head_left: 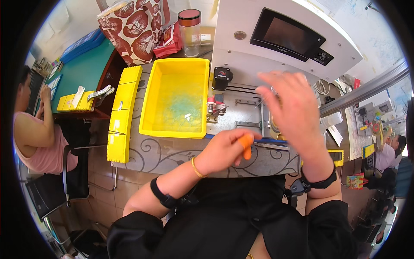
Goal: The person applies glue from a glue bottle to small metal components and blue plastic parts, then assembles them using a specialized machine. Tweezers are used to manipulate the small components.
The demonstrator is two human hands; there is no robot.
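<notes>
My left hand (224,151) is closed in front of the machine's bed, with orange coverings (246,146) that look like finger cots on its fingertips. Whatever those fingers pinch is too small to make out. Higher and to the right, my right hand (295,114) hovers over the right part of the bed, its fingers stretched out and slightly blurred, and nothing shows in them. Behind the hands stands a white machine (241,49) with a dark screen (288,33). A black motor (222,78) and a small red-and-metal mechanism (215,108) sit at its left.
A yellow bin (151,97) holding thin greenish bits and a white scrap stands left of the machine. Beside it lies a row of yellow trays (119,138). A lidded clear jar (189,36) and patterned bag (133,26) stand behind. A person in pink (43,136) sits at left.
</notes>
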